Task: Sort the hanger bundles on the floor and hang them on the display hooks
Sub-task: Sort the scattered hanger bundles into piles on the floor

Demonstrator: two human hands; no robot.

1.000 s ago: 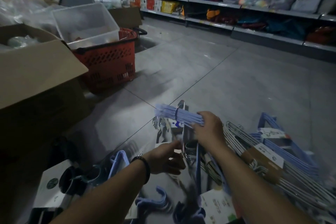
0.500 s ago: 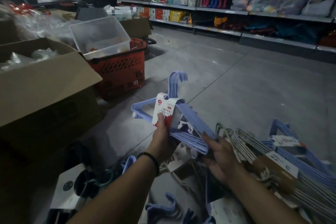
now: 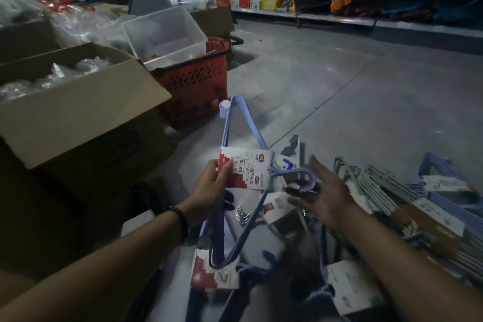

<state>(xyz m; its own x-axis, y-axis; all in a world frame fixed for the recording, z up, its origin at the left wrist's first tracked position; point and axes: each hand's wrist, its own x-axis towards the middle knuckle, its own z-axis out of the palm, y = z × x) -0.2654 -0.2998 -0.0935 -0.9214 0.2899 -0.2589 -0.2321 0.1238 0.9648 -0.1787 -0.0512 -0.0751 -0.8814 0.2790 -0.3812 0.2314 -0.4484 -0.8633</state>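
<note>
- Turning the blue hanger bundle (image 3: 226,128) sideways above the floor pile (image 3: 379,191), the left hand (image 3: 209,188) keeps a pinching grip on its label (image 3: 248,172).
- The right hand (image 3: 324,196) has released it, grip wide beside the hooks (image 3: 300,175).
- Bundle singled out for hanging, I judge.

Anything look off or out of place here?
Yes. The hanger bundles lie in a crisscrossed heap on the floor at lower right, overlapping rather than sorted. The clear bin sits tilted in the red basket, sticking out above its rim. The left hand grips one blue bundle by its label.
</note>
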